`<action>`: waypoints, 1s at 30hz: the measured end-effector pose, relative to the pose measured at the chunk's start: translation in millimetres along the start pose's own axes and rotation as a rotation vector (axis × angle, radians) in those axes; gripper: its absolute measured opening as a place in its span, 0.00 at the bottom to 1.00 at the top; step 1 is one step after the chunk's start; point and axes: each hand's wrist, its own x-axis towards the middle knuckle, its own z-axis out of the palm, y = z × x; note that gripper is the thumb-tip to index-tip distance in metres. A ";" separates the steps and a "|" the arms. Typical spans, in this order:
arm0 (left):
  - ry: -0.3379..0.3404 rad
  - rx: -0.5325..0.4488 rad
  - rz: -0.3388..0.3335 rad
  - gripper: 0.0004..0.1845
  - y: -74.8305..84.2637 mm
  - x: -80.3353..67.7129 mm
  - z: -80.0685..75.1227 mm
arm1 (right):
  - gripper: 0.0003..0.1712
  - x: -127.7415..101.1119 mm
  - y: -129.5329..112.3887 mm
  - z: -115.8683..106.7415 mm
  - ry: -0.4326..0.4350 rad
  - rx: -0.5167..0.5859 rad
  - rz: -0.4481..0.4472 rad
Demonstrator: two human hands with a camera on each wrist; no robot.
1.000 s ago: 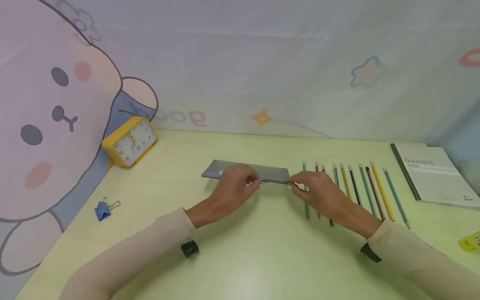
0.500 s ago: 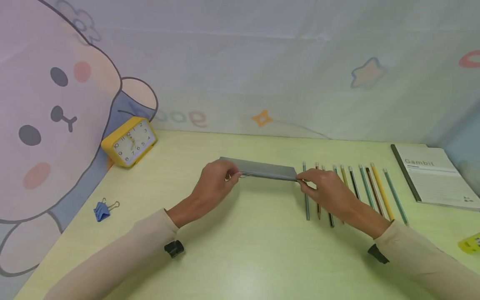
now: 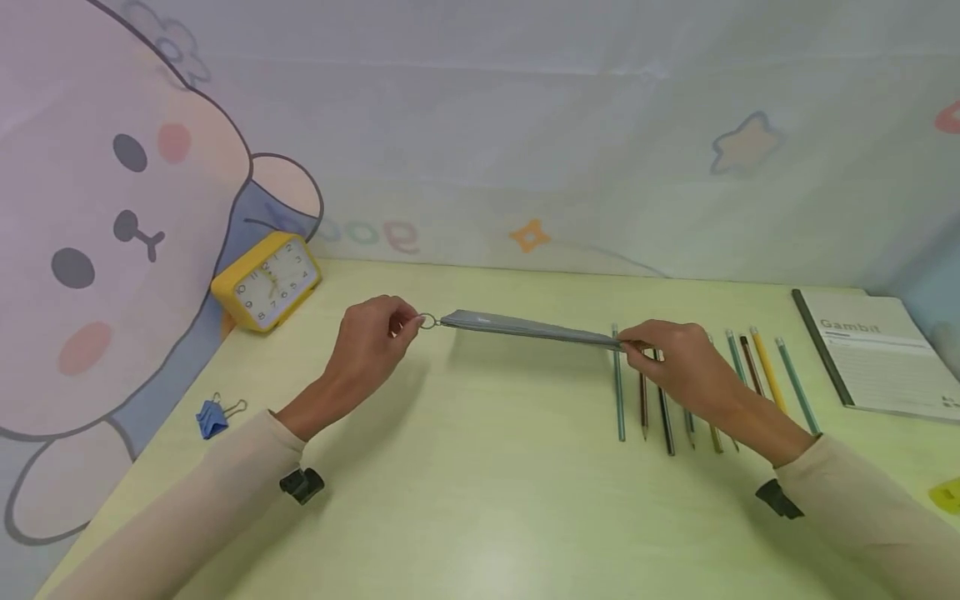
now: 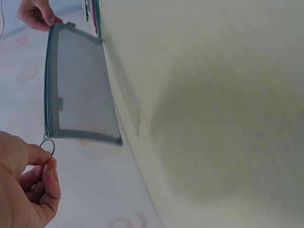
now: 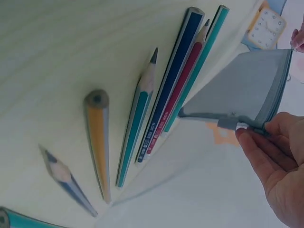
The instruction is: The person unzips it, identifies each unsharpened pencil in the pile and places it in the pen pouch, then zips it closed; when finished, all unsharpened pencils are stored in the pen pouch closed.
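Only the left wrist view shows the left hand (image 4: 23,185) pinching the pouch's (image 4: 78,85) ring (image 4: 48,145), right hand (image 4: 35,13) gripping its far end

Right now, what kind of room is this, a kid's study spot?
Probably a child's study desk. A row of pencils and a notebook lie on the desk, a yellow clock stands at the back, and a cartoon bunny decorates the wall.

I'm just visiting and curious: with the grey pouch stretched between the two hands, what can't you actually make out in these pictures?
- Grey pouch contents: head view shows it nearly edge-on; both wrist views show only its closed sides.
- Pencils: the right hand covers several upper ends.
- Notebook: small print unreadable, corner cut by the frame edge.
- Left hand on the zipper ring: the zipper's opening is too small to see.
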 end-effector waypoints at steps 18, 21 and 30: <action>0.015 0.298 0.555 0.08 28.7 -10.9 18.6 | 0.10 3.8 -9.7 -4.1 0.047 0.050 0.061; -0.043 0.244 0.537 0.07 39.8 -2.6 21.1 | 0.10 3.1 -10.0 -2.0 0.058 0.035 0.047; -0.266 0.166 0.395 0.09 56.7 18.4 31.4 | 0.09 8.1 -11.7 0.0 0.051 0.017 0.001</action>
